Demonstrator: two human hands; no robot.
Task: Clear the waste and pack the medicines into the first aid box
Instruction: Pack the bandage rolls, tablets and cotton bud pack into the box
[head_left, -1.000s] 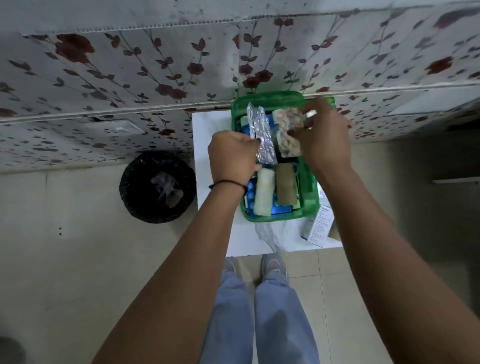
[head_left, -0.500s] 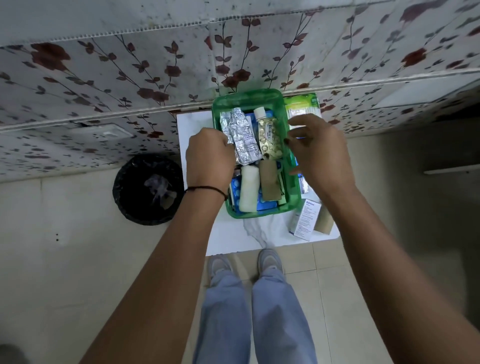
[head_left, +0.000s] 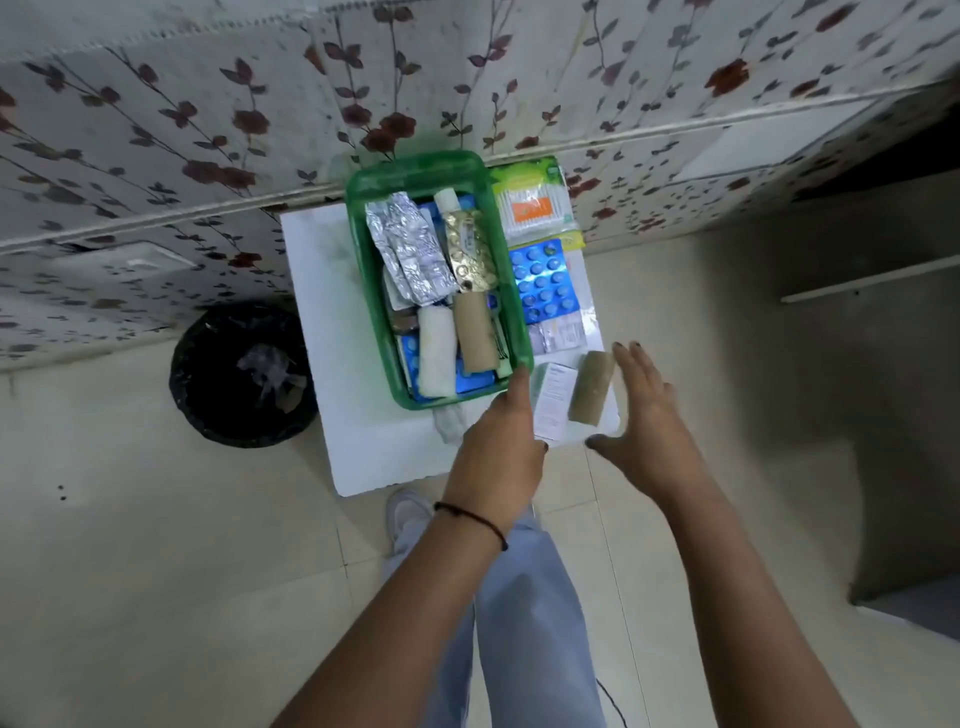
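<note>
The green first aid box sits on a small white table. Inside lie silver foil strips, a gold pill strip, a white bandage roll and a brown roll. To the right of the box, on the table, lie a cotton bud pack, a blue blister pack, a white medicine carton and a tan bandage roll. My left hand hovers at the box's near right corner, empty. My right hand is spread open just right of the tan roll.
A black bin with crumpled waste inside stands on the tiled floor left of the table. A flowered wall covering runs behind the table. My legs and shoes are right below the table's front edge.
Both hands let go of the foil and gold strips, which now lie in the box, and pulled back toward the table's near right corner. The view shifted slightly.
</note>
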